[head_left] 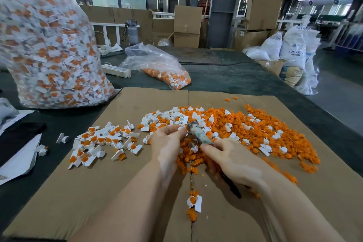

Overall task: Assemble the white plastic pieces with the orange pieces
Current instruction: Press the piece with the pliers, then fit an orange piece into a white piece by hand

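A small white plastic piece (179, 128) is pinched between the curled fingers of the left hand (167, 141), held just above the near edge of the loose heap of orange plastic pieces (255, 129) in which further white pieces are mixed. The right hand (233, 160) is closed around a slim tool with a tape-wrapped shaft and a dark handle (202, 137); its metal tip is brought up against the pinched piece, presumably so that an orange part can be pressed or seated into the white one while it is kept steady. Whether an orange piece is already in the left hand's pinch cannot be told.

The work is done on a flat sheet of brown cardboard (121, 192) laid over the dark tabletop (225, 78), probably to keep small parts from scattering. A small group of finished white-and-orange assemblies (102, 141) has been set apart to the left, clear of the raw heap, and one more lies near the cardboard seam (194, 202). Bare cardboard is left between the two piles and in front of the forearms, giving room for moving. A tall clear bag of finished assemblies (49, 45) stands at the cardboard's far left corner.
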